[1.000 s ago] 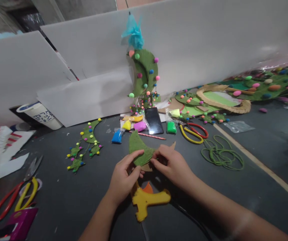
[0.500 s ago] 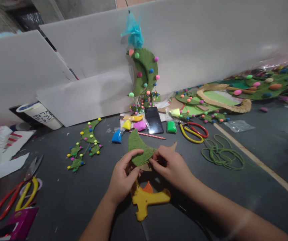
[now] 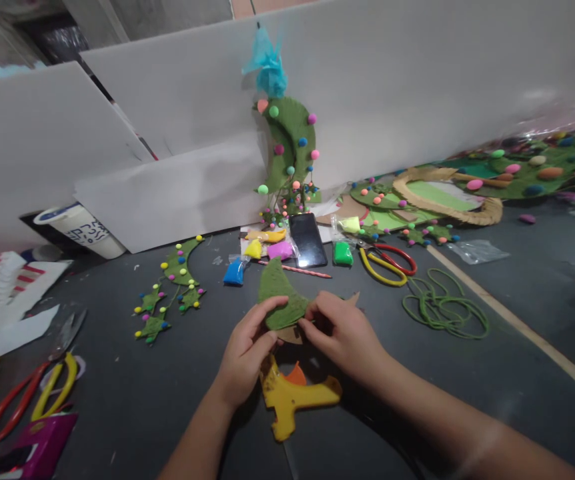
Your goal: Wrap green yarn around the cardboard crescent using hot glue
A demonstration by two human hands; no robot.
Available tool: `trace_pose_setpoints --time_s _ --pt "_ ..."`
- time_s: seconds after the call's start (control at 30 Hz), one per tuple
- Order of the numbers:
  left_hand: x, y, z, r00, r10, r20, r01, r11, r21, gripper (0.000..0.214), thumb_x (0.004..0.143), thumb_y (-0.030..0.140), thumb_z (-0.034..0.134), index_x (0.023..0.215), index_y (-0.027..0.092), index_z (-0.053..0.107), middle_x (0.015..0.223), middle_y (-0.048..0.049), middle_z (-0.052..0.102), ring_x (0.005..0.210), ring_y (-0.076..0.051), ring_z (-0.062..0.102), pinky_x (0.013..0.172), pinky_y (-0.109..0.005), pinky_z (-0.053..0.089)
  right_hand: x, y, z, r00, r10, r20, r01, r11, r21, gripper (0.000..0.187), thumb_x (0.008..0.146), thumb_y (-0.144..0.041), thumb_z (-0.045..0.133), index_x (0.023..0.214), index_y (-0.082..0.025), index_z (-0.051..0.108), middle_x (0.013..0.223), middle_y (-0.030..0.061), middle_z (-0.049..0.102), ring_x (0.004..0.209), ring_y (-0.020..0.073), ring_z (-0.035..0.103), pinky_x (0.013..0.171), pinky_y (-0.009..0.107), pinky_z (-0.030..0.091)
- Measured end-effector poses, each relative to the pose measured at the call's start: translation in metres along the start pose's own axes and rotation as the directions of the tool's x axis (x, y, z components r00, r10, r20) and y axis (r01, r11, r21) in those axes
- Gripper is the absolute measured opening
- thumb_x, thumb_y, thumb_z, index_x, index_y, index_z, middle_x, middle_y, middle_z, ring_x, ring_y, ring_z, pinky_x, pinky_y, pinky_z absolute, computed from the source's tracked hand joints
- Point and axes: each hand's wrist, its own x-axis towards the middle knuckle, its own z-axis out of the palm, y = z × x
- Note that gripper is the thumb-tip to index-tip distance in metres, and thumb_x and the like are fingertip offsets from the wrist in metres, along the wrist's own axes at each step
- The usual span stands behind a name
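Both hands meet at a crescent point(image 3: 280, 290) partly covered in green yarn, with bare brown cardboard point(image 3: 290, 334) showing along its lower edge. My left hand point(image 3: 247, 347) grips its left end between thumb and fingers. On the right side, my right hand point(image 3: 340, 327) pinches at the crescent's edge where the green covering stops; a bare cardboard tip sticks out behind it. What exactly lies between those right fingertips is too small to make out. Just below the hands lies a yellow glue gun point(image 3: 295, 397) with an orange trigger.
A decorated crescent with stars point(image 3: 180, 267) lies at left; another crescent point(image 3: 295, 143) hangs against the white board. Scissors point(image 3: 42, 387) lie at left, more scissors point(image 3: 387, 263) at right, beside green cord point(image 3: 442, 307). A phone point(image 3: 308, 239) and clay packets point(image 3: 235, 272) lie behind the hands.
The crescent has tilted slightly and shifted a little to the right in my hands. Both hands keep nearly the same hold.
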Motion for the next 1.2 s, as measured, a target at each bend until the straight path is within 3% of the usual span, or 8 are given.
trace_pose_setpoints --time_s 0.37,0.6,0.73,0.8,0.9,1.2 --pt "-0.001 -0.004 -0.003 0.997 0.071 -0.004 -0.070 0.985 0.160 0.045 0.078 0.009 0.048 0.118 0.024 0.062 0.114 -0.0056 0.063 0.096 -0.020 0.061 0.078 -0.027 0.050 0.002 -0.001 0.000 0.998 0.063 0.016 -0.062 0.997 -0.036 0.014 0.079 -0.018 0.056 0.068 -0.021 0.046 0.068 -0.0014 0.053 0.063 0.0146 0.048 0.057 0.025 0.032" --pt "0.001 -0.004 -0.001 0.996 0.090 -0.009 -0.087 0.983 0.159 0.047 0.075 0.007 0.046 0.115 0.024 0.063 0.111 -0.0045 0.064 0.089 -0.018 0.061 0.070 -0.025 0.050 0.004 -0.002 -0.001 0.988 0.142 0.059 -0.142 0.990 -0.006 0.015 0.078 -0.019 0.059 0.069 -0.021 0.047 0.071 -0.0013 0.056 0.066 0.0152 0.051 0.060 0.026 0.034" --pt "0.002 -0.004 -0.001 0.992 0.127 -0.021 -0.121 0.975 0.189 0.047 0.072 0.004 0.046 0.109 0.024 0.066 0.109 -0.0027 0.065 0.098 -0.019 0.060 0.082 -0.027 0.047 0.007 -0.001 -0.006 0.959 0.278 0.060 -0.278 0.961 -0.007 0.024 0.073 -0.025 0.068 0.091 -0.021 0.053 0.071 -0.0032 0.054 0.062 0.0151 0.051 0.057 0.026 0.035" --pt "0.002 -0.005 -0.001 0.993 0.117 -0.015 -0.112 0.975 0.194 0.046 0.071 0.004 0.045 0.107 0.024 0.066 0.107 -0.0023 0.066 0.097 -0.019 0.060 0.082 -0.027 0.046 0.009 0.001 -0.008 0.960 0.266 0.086 -0.266 0.964 -0.017 0.027 0.073 -0.026 0.070 0.096 -0.021 0.057 0.075 -0.0022 0.053 0.065 0.0155 0.052 0.058 0.026 0.036" --pt "0.002 -0.005 0.000 0.995 0.101 -0.013 -0.097 0.982 0.165 0.046 0.073 0.007 0.046 0.112 0.024 0.063 0.108 -0.0030 0.065 0.093 -0.019 0.061 0.081 -0.028 0.047 0.010 0.005 -0.009 0.970 0.209 0.125 -0.208 0.978 -0.021 0.011 0.075 -0.026 0.068 0.080 -0.019 0.061 0.079 -0.0003 0.052 0.070 0.0155 0.054 0.061 0.027 0.037" --pt "0.005 -0.007 0.013 0.993 0.081 -0.090 -0.077 0.996 0.045 0.039 0.077 0.021 0.058 0.116 0.021 0.057 0.117 -0.0073 0.062 0.101 -0.021 0.061 0.087 -0.031 0.048 0.011 0.009 -0.009 0.971 0.211 0.114 -0.209 0.977 -0.030 0.014 0.074 -0.025 0.070 0.071 -0.019 0.058 0.076 -0.0009 0.051 0.065 0.0138 0.051 0.057 0.025 0.035"
